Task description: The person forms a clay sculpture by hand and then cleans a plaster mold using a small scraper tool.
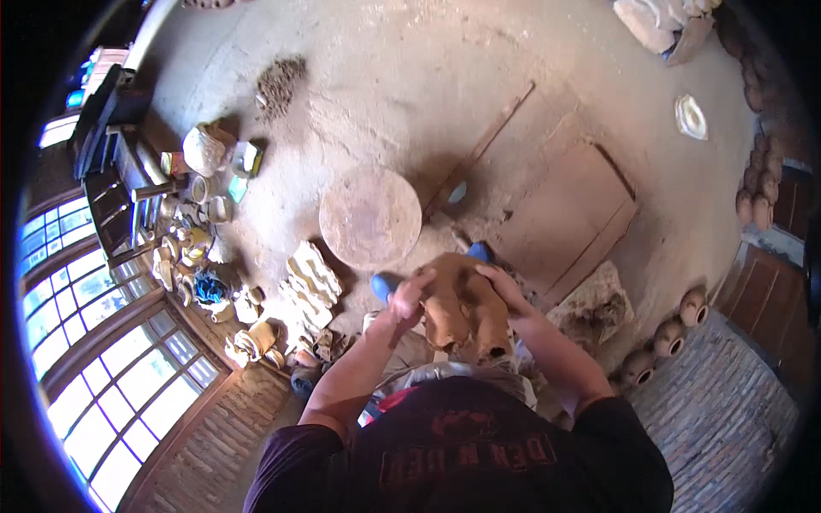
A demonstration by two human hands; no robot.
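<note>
Clay, a brown, lumpy, wet-looking mass (462,303), sits between the person's two hands just in front of the body, above the lap and near the lower middle of the view. The left hand (409,297) presses against the lump's left side with its fingers curled onto it; the right hand (505,286) lies over the upper right of the lump, fingers wrapped around the clay. Both hands are closed on the same mass.

At the far left, a cluttered dark wooden desk (120,184) stands by tall bright windows (111,359). Beside it on the dusty earthen floor (402,77) lies a scatter of small clay pots and tools (192,248), with a blue cloth (208,286) among them. Pale, wavy moulded clay pieces (310,278) lie just left of the hands. Beyond the hands stands a round, flat, clay-coloured wheel disc (369,216). Blue shoes (385,282) show just behind the clay. To the right a flat wooden board (569,218) rests on the floor, and further right a row of small round brown clay pots (671,333) lines the edge of a brick-paved area (718,410).
</note>
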